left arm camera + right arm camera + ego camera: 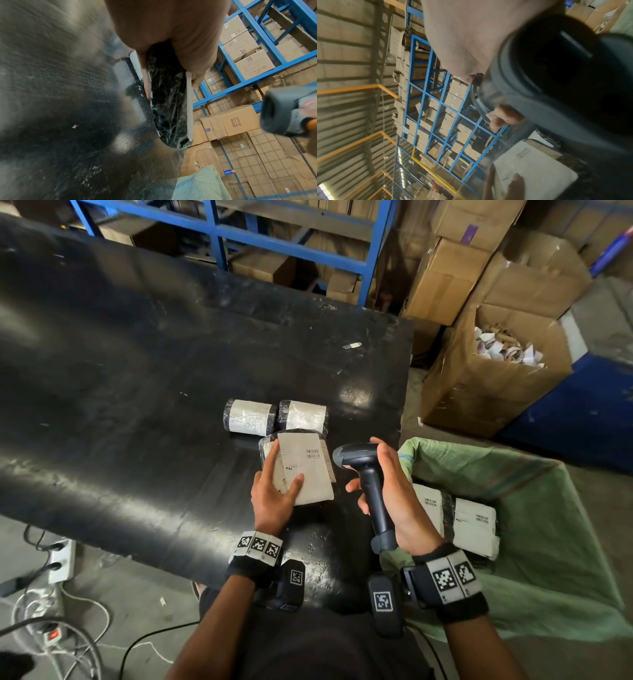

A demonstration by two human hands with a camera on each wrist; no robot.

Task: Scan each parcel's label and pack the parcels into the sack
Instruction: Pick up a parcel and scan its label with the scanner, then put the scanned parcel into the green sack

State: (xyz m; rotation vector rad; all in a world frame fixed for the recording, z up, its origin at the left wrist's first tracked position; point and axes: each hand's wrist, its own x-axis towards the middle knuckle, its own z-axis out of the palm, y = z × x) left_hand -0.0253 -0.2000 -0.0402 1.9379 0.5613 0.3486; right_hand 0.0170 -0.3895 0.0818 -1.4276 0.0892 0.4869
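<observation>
My left hand (274, 491) grips a black-wrapped parcel (303, 470) with a white label facing up, thumb on the label, fingers along its left edge. The left wrist view shows that parcel (168, 102) edge-on above the table. My right hand (387, 487) holds a dark handheld scanner (363, 467) by its grip, head just right of the label. The scanner (556, 67) fills the right wrist view, with the labelled parcel (534, 169) below it. Two more wrapped parcels (250, 421) (303, 417) lie on the black table (137, 388) behind. A green sack (548, 525) at right holds two parcels (459, 518).
Cardboard boxes (479, 285) are stacked beyond the table's right edge, one open box (496, 371) full of paper scraps. Blue shelving (274, 234) stands behind the table. A power strip and cables (58, 570) lie on the floor at lower left.
</observation>
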